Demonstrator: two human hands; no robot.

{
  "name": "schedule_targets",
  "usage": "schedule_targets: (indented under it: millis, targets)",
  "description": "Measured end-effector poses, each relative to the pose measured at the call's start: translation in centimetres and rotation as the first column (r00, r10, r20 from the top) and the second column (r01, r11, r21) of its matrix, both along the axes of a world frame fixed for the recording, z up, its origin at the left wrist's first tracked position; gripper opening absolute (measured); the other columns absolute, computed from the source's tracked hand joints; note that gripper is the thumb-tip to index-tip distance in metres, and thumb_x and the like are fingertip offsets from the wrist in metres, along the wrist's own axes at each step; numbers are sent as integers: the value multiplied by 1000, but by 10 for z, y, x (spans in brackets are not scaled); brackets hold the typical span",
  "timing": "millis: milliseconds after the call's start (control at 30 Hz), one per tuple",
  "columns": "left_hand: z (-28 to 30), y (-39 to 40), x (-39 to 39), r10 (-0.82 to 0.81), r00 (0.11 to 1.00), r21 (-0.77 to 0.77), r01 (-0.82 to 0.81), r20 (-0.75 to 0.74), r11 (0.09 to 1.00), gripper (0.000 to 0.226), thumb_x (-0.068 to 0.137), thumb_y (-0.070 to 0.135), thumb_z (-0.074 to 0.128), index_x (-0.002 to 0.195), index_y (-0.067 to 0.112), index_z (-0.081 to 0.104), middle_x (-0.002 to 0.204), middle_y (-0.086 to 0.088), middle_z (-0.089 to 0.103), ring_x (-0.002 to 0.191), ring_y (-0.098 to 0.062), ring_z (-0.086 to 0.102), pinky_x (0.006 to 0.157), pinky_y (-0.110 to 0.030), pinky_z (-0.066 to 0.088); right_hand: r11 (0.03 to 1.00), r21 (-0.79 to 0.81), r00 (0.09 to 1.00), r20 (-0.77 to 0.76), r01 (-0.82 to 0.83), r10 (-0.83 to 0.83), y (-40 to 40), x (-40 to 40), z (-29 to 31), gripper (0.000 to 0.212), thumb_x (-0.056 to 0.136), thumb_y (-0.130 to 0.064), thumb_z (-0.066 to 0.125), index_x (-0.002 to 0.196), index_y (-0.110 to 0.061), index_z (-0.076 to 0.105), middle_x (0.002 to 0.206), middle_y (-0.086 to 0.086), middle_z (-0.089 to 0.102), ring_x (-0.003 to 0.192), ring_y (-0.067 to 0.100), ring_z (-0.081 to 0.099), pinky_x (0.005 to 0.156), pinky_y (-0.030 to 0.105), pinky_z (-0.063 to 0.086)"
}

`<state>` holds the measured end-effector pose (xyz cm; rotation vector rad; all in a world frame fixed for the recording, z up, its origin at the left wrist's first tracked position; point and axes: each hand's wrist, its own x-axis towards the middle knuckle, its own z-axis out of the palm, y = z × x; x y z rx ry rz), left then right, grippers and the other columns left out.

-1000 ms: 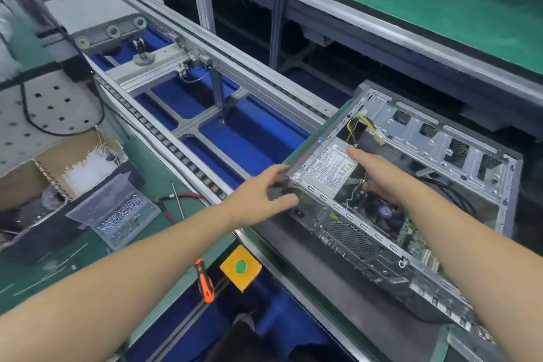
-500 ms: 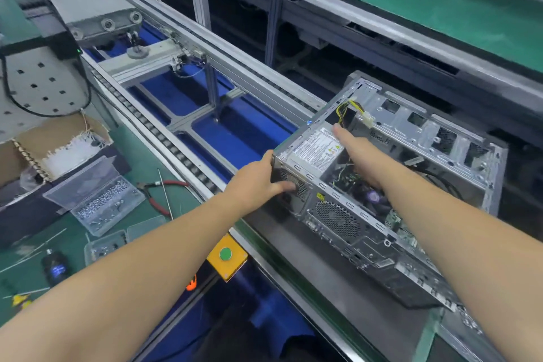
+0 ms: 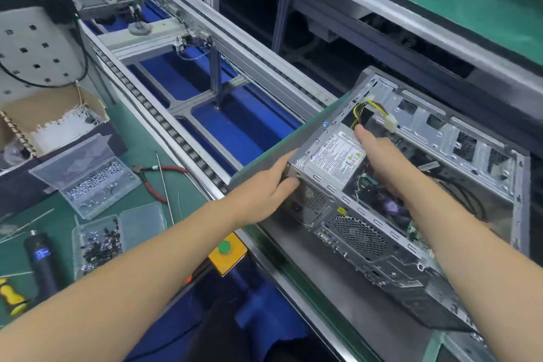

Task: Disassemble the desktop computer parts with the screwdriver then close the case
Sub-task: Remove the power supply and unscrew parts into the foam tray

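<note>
On the table [image 3: 138, 138] at 9 o'clock, the electric screwdriver [image 3: 41, 261] lies beside two open screw trays [image 3: 97, 241], out of either hand. Risk: a sleeve or elbow sweep tips the trays and scatters the screws.

At centre, the left hand [image 3: 264, 188] presses on the near corner of the computer case [image 3: 411, 194], fingers extended and lightly bent against the rear panel. The case lies open on the conveyor, at 3 o'clock.

The right hand [image 3: 382, 161] reaches inside the case; fingers lie extended along the power supply [image 3: 335, 156], thumb hidden. Whether they hook its far edge cannot be determined.

Hazards:
- Lifting the power supply with screws fitted strains the sheet-metal frame.
- The yellow cable bundle [image 3: 364, 109] at 1 o'clock may snag if still connected.
- Bare stamped edges can cut the fingers.
- The case may slide under uneven pressure.
</note>
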<state>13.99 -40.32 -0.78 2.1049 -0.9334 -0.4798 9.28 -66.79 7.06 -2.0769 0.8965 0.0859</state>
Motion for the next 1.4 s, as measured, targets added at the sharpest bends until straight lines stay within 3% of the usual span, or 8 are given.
schedule_targets:
  millis: [67,200,367,633,900,1000,1200,1400]
  targets:
    - [-5,4,-4,18,1000,-20,-18,1,1000,37,102,59,27,134,42,25,80,26,52,77,5,56,67,-12,35,998,-37,999,-17,-44,44,-2,-1,2,80,97,-70,33,148,-10,48,149,14,50,124,32,53,86,36,38]
    - [-19,0,-24,118,989,-83,-126,-89,989,48,99,60,41,142,44,26,112,23,58,90,1,54,78,-18,38,997,-52,998,-9,-65,65,-4,-4,5,84,87,-81,37,133,-14,60,135,13,60,106,23,59,90,41,36]
    - [-12,-13,-33,241,947,-123,-270,-211,955,69,69,76,72,122,57,31,101,44,58,91,25,53,71,-7,37,966,252,997,48,-64,54,-2,-9,1,117,58,-99,59,149,-26,54,159,1,49,145,30,45,121,55,29]
    - [-15,-29,-38,400,884,-140,-440,-243,887,87,43,81,83,112,55,36,101,31,63,90,10,59,79,-31,53,889,428,980,178,-161,91,-2,-4,-6,136,47,-95,72,156,-18,45,163,6,43,152,31,36,125,62,23]
    - [-12,-27,-34,305,909,-154,-357,-284,921,97,50,78,83,125,43,31,112,25,61,96,2,61,76,-23,49,899,426,979,203,-106,19,-1,3,-9,120,51,-86,77,146,-16,56,148,7,61,137,33,56,120,62,34]
    - [-12,-27,-36,312,906,-150,-364,-287,919,94,51,78,82,121,43,31,107,23,63,90,3,62,72,-23,49,911,405,981,196,-76,-5,-5,6,-13,133,42,-91,77,148,-13,54,150,10,58,138,35,54,118,64,36]
    - [0,-28,-36,389,903,-97,-410,-180,907,81,43,85,79,102,55,33,95,28,60,83,2,58,63,-30,46,925,380,981,182,-8,-67,-5,9,-15,111,62,-83,67,148,-15,53,147,7,60,135,34,57,116,61,39]
    - [-2,-28,-39,422,887,-135,-449,-189,883,93,39,90,76,114,48,39,109,27,62,100,-4,60,85,-42,54,934,358,971,220,5,-90,-1,12,-14,99,62,-78,67,138,-14,60,131,4,71,123,31,65,113,59,43]
